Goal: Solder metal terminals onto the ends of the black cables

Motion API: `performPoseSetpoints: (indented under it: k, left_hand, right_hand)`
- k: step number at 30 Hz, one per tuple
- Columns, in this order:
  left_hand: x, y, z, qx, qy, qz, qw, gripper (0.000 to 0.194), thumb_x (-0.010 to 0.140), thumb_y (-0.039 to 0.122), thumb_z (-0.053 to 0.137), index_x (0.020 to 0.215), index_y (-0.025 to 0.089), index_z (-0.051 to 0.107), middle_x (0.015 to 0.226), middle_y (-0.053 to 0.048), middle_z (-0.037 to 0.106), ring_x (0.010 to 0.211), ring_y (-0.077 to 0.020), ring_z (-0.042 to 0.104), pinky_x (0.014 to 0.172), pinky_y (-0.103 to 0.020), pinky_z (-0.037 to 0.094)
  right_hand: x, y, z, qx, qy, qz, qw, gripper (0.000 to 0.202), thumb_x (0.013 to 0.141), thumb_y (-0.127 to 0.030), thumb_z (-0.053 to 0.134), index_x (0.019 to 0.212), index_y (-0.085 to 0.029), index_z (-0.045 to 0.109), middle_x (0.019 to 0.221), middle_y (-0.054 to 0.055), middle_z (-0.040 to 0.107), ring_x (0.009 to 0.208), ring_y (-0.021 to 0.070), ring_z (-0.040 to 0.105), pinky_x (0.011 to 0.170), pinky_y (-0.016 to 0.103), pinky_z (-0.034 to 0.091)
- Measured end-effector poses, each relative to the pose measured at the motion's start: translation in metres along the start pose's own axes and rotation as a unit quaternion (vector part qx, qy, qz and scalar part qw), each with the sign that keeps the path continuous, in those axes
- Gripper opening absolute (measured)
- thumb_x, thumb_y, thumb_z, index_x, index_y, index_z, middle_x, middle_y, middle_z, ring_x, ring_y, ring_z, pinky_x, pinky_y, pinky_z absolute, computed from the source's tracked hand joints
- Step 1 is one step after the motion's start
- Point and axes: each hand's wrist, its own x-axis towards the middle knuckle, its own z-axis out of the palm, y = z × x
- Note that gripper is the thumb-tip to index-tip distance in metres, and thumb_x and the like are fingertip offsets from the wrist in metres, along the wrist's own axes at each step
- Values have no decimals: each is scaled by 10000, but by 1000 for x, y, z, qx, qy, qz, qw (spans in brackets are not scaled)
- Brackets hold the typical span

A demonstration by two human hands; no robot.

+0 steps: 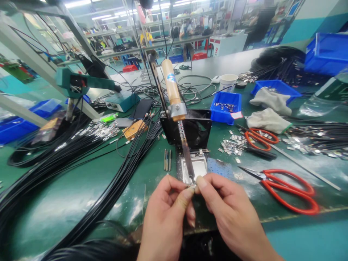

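Just below the tip of a slender, tan-handled soldering iron with a perforated metal barrel (183, 132), a small silvery metal piece (193, 185) is held between both bare hands. To the left of the iron's tip, the thumb and forefinger of the left hand (170, 206) are closed in a pinch on the piece, with no gap seen. To the right of the tip, the right hand (228, 203) is closed likewise, its thumb raised almost level with the tip and seemingly the nearer of the two. The piece is mostly covered by fingertips, so its long axis cannot be told, nor can contact with the iron be confirmed. The iron itself is slanted downward, its handle set away from the person and its tip pointed at the grip.

Beneath the iron's lower barrel, a shallow, silvery square tray (199, 166) is placed. Behind the barrel, a black, square-framed fan (201, 127) is stood upright. To the iron's right, a flat, pale blue sponge (220, 168) and, farther out, red-handled metal shears (268, 176) are laid; to its left, thin black cables (116, 177) are bundled.
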Motion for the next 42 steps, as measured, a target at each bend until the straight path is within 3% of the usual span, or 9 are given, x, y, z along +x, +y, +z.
performPoseSetpoints:
  k: [19,34,39,42]
  left_hand:
    - [0,0,1,4,14,6,1000,181,904,256,728,788,215,595,504,87,597,464,-80,509,467,-155,431]
    - [1,-1,3,-4,11,14,1000,172,913,220,721,794,212,598,508,81,610,458,-81,516,467,-161,422]
    - [-1,-1,4,-7,13,20,1000,166,912,191,721,803,212,598,509,82,612,458,-79,524,467,-158,428]
    - [0,-2,5,-9,15,24,1000,160,914,169,709,808,214,598,511,86,606,455,-74,521,464,-151,429]
  right_hand:
    - [-1,-1,1,15,-1,-5,1000,379,1035,-445,554,735,-220,610,560,-64,517,493,97,395,493,177,418]
    - [0,-1,3,25,-2,-7,1000,358,1040,-424,559,754,-216,611,569,-56,565,503,95,441,498,185,427]
    - [-2,-3,1,22,9,-14,1000,351,1041,-390,566,739,-217,615,534,-84,447,469,86,381,471,185,397]
    - [-2,-4,0,24,20,-18,999,344,1035,-361,581,726,-215,616,538,-89,411,483,81,431,471,176,395]
